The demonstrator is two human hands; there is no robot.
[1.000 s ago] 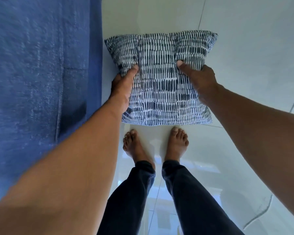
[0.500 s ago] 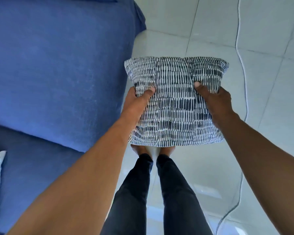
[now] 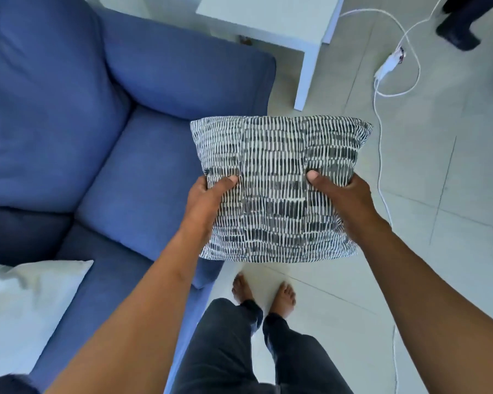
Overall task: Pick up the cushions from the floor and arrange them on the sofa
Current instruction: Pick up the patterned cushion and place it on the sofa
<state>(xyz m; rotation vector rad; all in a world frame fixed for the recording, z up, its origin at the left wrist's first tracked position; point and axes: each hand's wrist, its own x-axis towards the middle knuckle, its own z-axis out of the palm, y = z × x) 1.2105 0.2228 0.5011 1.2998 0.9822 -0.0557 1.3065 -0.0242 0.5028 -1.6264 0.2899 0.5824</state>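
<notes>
I hold a square cushion point(image 3: 276, 166) with a dark blue and white dashed pattern out in front of me, above the floor. My left hand point(image 3: 205, 203) grips its left edge and my right hand point(image 3: 345, 200) grips its right edge, thumbs on top. The blue sofa point(image 3: 103, 115) fills the left side of the view, with its seat just left of the cushion. A white cushion point(image 3: 20, 305) lies on the sofa seat at the lower left.
A white side table point(image 3: 302, 24) stands beyond the sofa's arm. A white cable with a plug strip point(image 3: 389, 65) trails over the tiled floor on the right. Another person's dark legs point(image 3: 461, 21) are at the top right. My bare feet are below the cushion.
The cushion has come up from the floor in both hands. The view has lifted, so the sofa seat, side table and cable now show.
</notes>
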